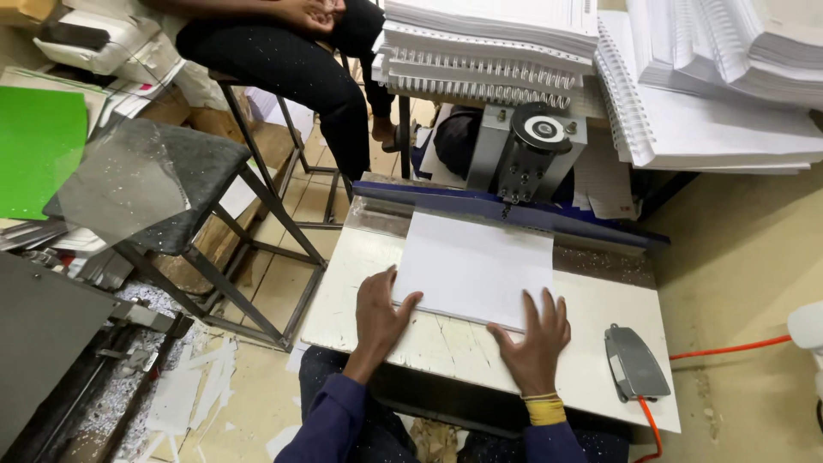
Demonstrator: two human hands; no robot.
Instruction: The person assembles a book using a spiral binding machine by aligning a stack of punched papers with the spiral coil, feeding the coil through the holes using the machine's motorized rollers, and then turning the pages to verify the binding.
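White paper stack lies flat on the machine table, its far edge pushed up to the punch head. Left hand and right hand press its near corners, fingers spread, gripping nothing. One stack, two hands, one pedal beside it, untouched.

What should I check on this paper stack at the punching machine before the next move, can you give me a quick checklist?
1. Left hand flat on the paper stack, at its left edge: ok.
2. Right hand on the stack's near right corner: ok.
3. Stack's far edge pushed up to the machine head: cannot tell.
4. Fingers away from the punch slot: ok.
5. Grey foot pedal on the worktable, untouched: ok.
6. Sheets squared: cannot tell.
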